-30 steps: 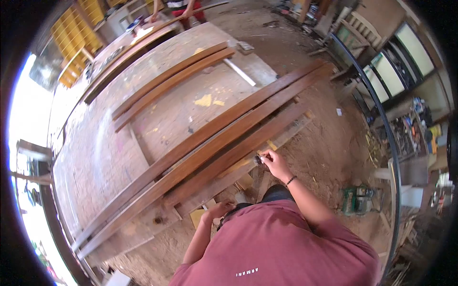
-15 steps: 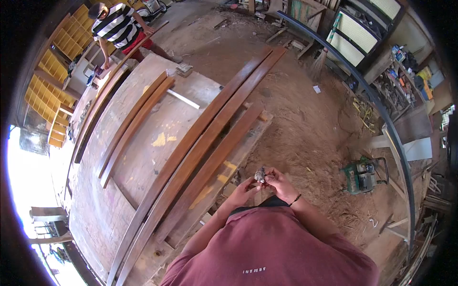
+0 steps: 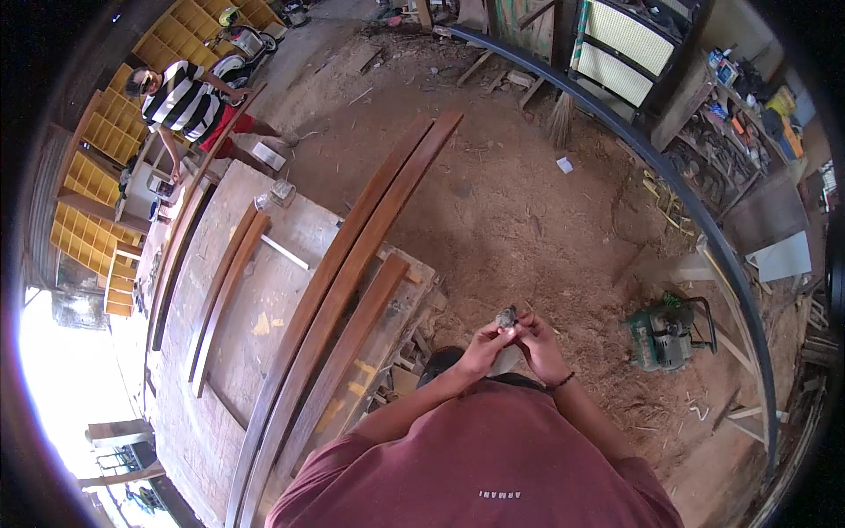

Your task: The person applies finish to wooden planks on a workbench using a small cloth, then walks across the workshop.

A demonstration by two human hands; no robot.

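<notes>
A small grey wad, like crumpled cloth (image 3: pixel 505 317), is held in front of my body, away from the worktable. My left hand (image 3: pixel 481 348) pinches it from the left, and my right hand (image 3: pixel 539 345), with a dark bracelet at the wrist, grips its right side. The fingertips of both hands nearly meet around it. Long brown wooden boards (image 3: pixel 352 255) lie on the worktable (image 3: pixel 185 449) to the left, with a shorter board (image 3: pixel 356 352) nearest me.
Another person (image 3: pixel 189 106) in a striped shirt stands at the far left bench, touching a long board. A green machine (image 3: pixel 660 334) sits on the dirt floor at right. A dark curved pipe (image 3: pixel 651 141) arcs along the right side.
My view has turned right, away from the worktable. My left hand has risen from beside my body to join the right at the wad. Both hands now hold it.
</notes>
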